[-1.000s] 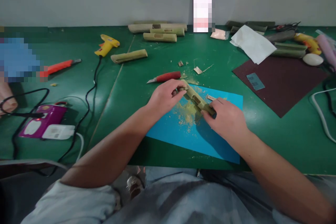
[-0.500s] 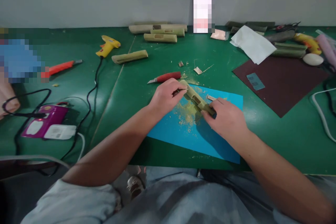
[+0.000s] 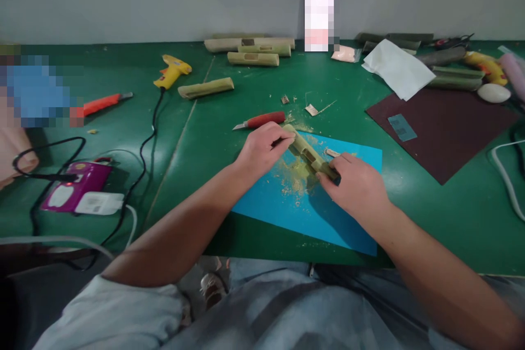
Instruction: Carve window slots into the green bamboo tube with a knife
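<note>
A pale green bamboo tube (image 3: 308, 152) with a rectangular opening cut in its wall lies slanted between my hands. My left hand (image 3: 266, 145) is closed round its far end, thumb and fingers pinching it. At the near end my right hand (image 3: 353, 178) grips the tube, and a dark tip shows by its fingers. Under the tube is a blue sheet (image 3: 340, 224), strewn with yellowish shavings and dust. Just beyond my left hand lies a red-handled carving knife (image 3: 264, 120), blade pointing left. A small pale strip (image 3: 330, 152) rests behind the tube.
More cut bamboo tubes (image 3: 253, 59) lie at the back. A yellow glue gun (image 3: 172, 72), its cord, and a purple power block (image 3: 76, 188) are on the left. On the right are a dark brown sheet (image 3: 443, 142) and white paper (image 3: 397, 69). Another person's arm (image 3: 20, 142) reaches in at the left edge.
The whole view has shifted slightly, so things on the table sit a little further right. Both hands keep the same hold on the bamboo tube, with no clear movement of it.
</note>
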Available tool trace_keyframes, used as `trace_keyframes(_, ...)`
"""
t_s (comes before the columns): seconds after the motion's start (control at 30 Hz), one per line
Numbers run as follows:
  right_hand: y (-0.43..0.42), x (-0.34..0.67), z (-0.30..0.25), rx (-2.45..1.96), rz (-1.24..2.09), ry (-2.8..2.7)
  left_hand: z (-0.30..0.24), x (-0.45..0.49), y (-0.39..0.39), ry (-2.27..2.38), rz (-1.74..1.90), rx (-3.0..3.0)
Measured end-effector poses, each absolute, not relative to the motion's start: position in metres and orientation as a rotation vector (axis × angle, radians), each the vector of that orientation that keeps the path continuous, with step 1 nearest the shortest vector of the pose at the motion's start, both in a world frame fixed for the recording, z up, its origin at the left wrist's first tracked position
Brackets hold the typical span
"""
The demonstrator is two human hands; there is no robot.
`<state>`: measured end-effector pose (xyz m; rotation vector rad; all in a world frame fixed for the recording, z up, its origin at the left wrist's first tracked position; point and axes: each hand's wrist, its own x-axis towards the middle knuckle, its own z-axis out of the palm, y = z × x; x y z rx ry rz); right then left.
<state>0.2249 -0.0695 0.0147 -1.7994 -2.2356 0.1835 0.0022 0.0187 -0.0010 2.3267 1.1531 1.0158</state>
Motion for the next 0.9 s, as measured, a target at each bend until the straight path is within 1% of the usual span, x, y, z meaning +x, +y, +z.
trace_keyframes(0.23, -0.0702, 0.2261, 0.0129, -1.796, 0.157, -2.226, -0.0014, -0.0016, 0.0286, 1.225, 0.996, 2.462)
trace_keyframes(0.53, -0.0699, 0.2252, 0.0147, -1.812, 0.169, -2.242, -0.0068, -0.0028, 0.0255, 1.209, 0.989, 2.346)
trace_keyframes(0.73, -0.0703, 0.2252, 0.0142, -1.813, 0.156, -2.241, -0.0055, -0.0007, 0.0289, 1.253, 1.078, 2.389)
trace_keyframes(0.9, -0.0703, 0.2244, 0.014, -1.801, 0.162, -2.239, -0.0044, 0.0056, 0.0223, 1.103, 1.006, 2.455)
